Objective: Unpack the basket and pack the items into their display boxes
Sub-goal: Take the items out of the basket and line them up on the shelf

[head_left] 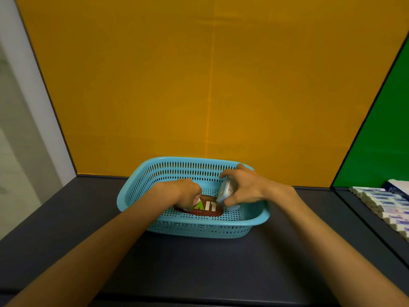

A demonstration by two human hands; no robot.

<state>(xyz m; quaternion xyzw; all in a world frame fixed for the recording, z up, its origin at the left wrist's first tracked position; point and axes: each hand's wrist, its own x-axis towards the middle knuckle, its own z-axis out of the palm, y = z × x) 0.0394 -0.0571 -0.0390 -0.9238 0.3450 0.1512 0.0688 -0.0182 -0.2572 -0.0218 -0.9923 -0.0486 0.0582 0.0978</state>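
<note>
Basket point(194, 227), turquoise perforated plastic, stands on a dark counter point(177, 269) before a yellow back panel point(210, 85), with a green panel point(380, 134) at the right. Both hands reach into it. Left hand point(188, 196) is curled, its fingers gripping the left end of a flat brown packet point(207, 208) that lies on the basket floor; the packet bears large white and green lettering, seen inverted and partly covered, so the brand cannot be read with certainty. Right hand point(243, 188) grips a small pale blue-grey box point(225, 192) between thumb and curled fingers, holding it tilted above the basket floor near the right wall; its printing is too small to read. Just under this hand a pale, translucent item rests on the basket floor, unclear in form. Row of white-and-blue tubes point(385, 207) lies on the counter at the far right, well apart from the basket; their labels are illegible.
</note>
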